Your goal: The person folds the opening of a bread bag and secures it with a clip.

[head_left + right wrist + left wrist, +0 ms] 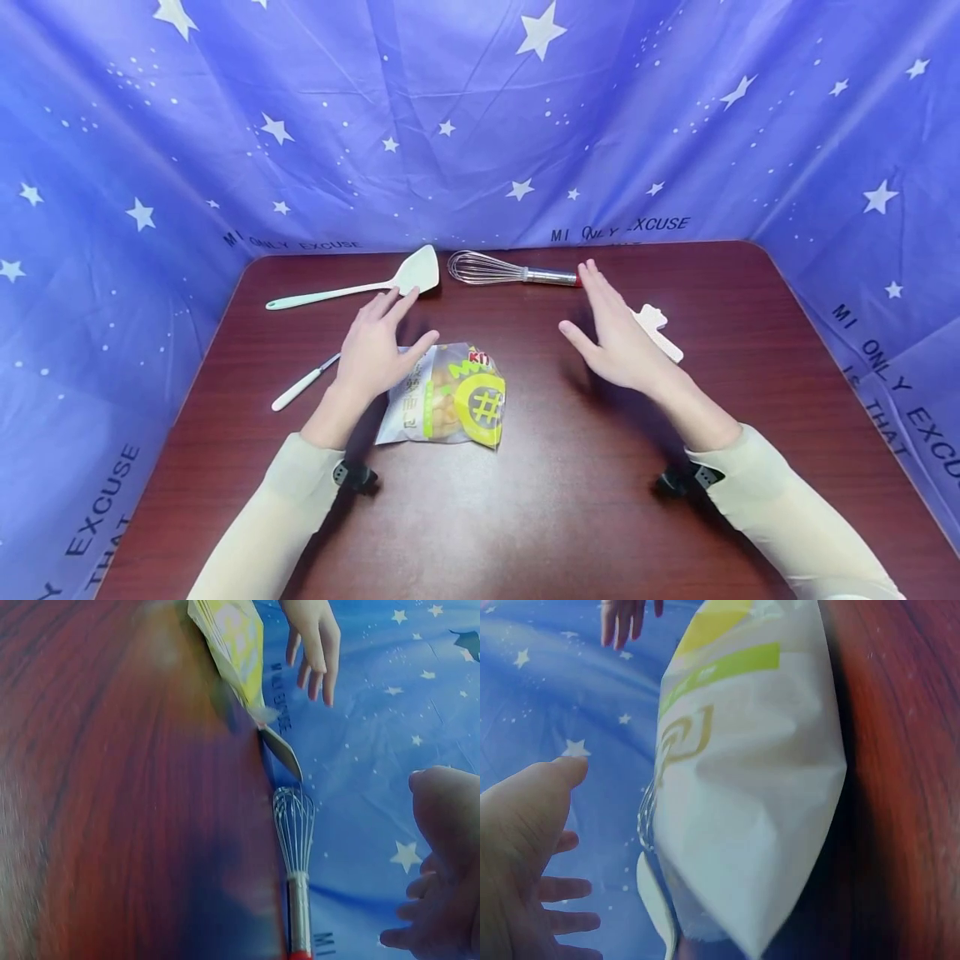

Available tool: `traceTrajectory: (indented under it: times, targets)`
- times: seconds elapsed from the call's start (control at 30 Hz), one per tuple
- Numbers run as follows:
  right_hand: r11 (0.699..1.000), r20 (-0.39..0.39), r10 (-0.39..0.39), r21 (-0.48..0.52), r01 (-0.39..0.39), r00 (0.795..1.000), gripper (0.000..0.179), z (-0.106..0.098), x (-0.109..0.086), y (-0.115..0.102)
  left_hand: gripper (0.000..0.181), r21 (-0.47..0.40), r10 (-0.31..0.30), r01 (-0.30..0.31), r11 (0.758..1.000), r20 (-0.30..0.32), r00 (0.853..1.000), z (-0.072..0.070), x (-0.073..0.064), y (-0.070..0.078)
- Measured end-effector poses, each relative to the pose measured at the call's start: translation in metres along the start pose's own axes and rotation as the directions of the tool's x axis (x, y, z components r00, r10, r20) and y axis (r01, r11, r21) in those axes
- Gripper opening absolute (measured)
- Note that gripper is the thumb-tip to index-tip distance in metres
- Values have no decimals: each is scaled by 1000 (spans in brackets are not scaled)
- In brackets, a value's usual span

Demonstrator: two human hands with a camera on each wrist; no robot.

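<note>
Cloth sleeves, crinkled bag, wire whisk

A hand could pass over the table between the bag and the right hand, but the whisk lay across the far end of that lane. Only a narrow gap parted whisk and spatula. The near side offered wide passage; the curtain closed off the back.
</note>
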State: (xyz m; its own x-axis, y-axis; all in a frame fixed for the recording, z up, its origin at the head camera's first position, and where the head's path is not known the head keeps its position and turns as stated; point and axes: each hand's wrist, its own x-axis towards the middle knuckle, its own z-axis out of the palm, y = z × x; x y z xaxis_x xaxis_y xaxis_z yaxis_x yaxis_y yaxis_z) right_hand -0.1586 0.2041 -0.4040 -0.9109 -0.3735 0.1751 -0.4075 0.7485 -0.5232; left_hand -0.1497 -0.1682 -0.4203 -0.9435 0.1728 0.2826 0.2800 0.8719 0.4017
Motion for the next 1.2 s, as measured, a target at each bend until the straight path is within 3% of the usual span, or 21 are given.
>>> traceTrajectory:
  times: [0.4, 0.73, 1.2]
  targets:
    - [999, 101, 4, 52, -9, 995, 83, 32, 0, -19, 72, -31, 23, -19, 999, 116, 993, 21, 3, 10]
    - [995, 104, -65, 79, 57, 992, 74, 57, 3, -34, 67, -88, 59, -41, 995, 215, 975, 32, 9, 20]
    - [982, 109, -166, 107, 154, 980, 54, 86, 14, -46, 50, -101, 141, -118, 988, 276, 951, 46, 12, 25]
